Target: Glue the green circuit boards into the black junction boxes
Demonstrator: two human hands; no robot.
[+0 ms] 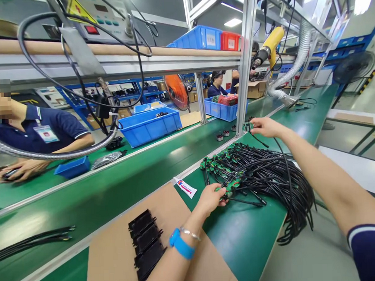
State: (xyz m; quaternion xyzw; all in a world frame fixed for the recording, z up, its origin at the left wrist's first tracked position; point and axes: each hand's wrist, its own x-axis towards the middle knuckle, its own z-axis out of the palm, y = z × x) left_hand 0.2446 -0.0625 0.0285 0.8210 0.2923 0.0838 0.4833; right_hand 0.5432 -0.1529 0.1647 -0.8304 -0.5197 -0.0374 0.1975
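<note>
Far L of the left hand [211, 199], a co-worker's hand [17, 168] rests by a small blue tray [73, 167]; contents not visible. Just L and below it: black plastic parts [146, 241] stacked on a cardboard sheet [118, 259]. Up-L, a blue bin [149, 127] w/ a few black pieces inside.

The left hand has its fingers closed, pinching a green board [228, 190] at the near edge of the cable bundle [263, 174], which lies on the counter [244, 237] btw both hands.

L of the right hand [264, 126], a second blue bin [219, 111] holds red and green items. The right hand pinches a second green board [248, 126], its black cable trailing back.
</note>
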